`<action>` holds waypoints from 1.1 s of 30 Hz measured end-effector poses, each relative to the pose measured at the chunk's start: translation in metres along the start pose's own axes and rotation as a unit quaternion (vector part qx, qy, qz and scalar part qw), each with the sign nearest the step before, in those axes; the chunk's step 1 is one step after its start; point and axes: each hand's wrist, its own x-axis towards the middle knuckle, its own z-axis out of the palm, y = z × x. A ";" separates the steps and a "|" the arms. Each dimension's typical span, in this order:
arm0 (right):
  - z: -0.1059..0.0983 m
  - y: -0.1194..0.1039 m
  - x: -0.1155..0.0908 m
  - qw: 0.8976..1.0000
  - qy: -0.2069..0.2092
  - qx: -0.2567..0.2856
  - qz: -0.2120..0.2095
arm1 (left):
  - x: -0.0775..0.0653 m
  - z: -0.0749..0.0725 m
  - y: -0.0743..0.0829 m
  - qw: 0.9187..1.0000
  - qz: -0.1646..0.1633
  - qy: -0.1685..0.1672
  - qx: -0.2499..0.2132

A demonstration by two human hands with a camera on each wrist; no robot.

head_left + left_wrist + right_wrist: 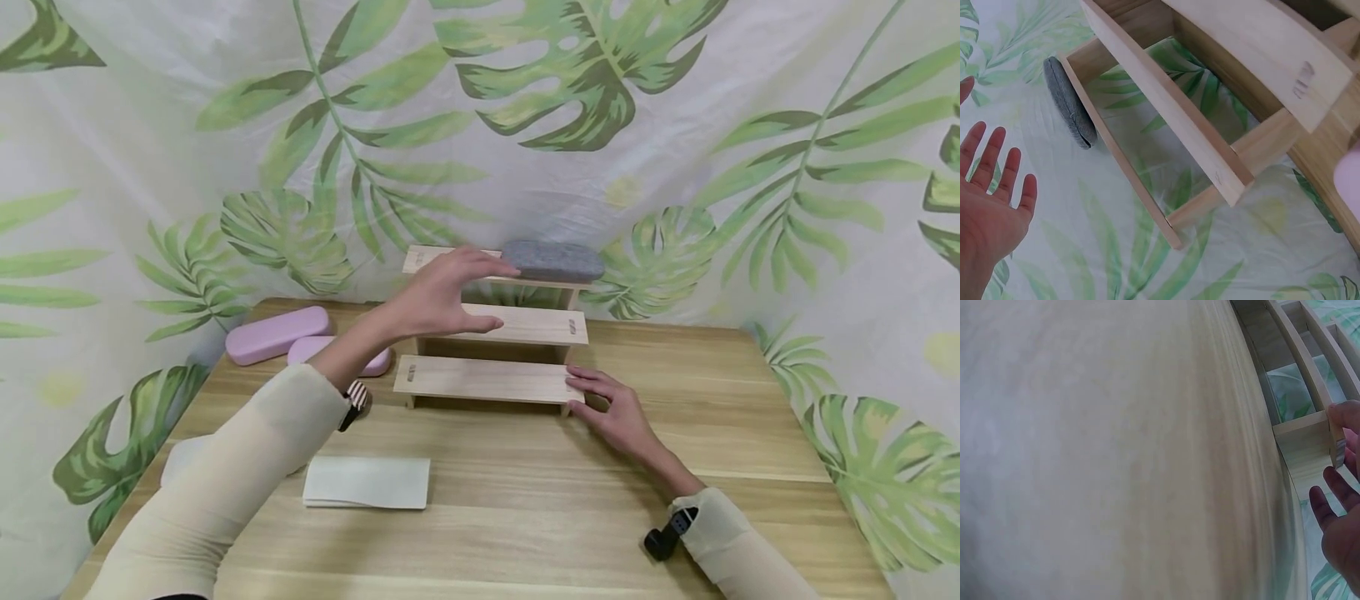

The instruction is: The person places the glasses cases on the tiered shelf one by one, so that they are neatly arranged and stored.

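A three-step wooden rack [487, 379] stands at the back of the table. On the right end of its top step lies a grey felt eyeglass case [553, 261]. My left hand [448, 293] reaches over the rack with fingers extended, holding nothing. The left wrist view has this hand [994, 194] apart from the grey case [1070, 103], which juts past the step's edge. At the right end of the lowest step, my right hand [617, 414] grips the board between thumb and fingers. The right wrist view shows the thumb [1344, 414] against the board's edge.
Two purple eyeglass cases [277, 335] lie left of the rack. A folded white cloth [367, 482] is nearer the front, and another pale item [180, 458] is partly hidden by the left sleeve. A leaf-patterned curtain [660, 167] hangs right behind the table.
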 end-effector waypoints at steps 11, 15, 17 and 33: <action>-0.005 0.004 0.001 1.000 -0.013 -0.005 -0.005 | -0.031 -0.001 0.010 0.999 0.040 0.021 -0.003; -0.006 0.004 0.000 1.000 -0.013 -0.009 -0.007 | -0.044 0.001 0.011 0.999 0.039 0.017 0.008; -0.006 0.004 0.000 1.000 -0.013 -0.009 -0.006 | -0.052 0.001 0.011 0.999 0.032 0.013 0.007; -0.005 0.003 0.000 1.000 -0.014 -0.015 -0.004 | -0.105 0.010 0.000 0.999 0.008 -0.031 -0.005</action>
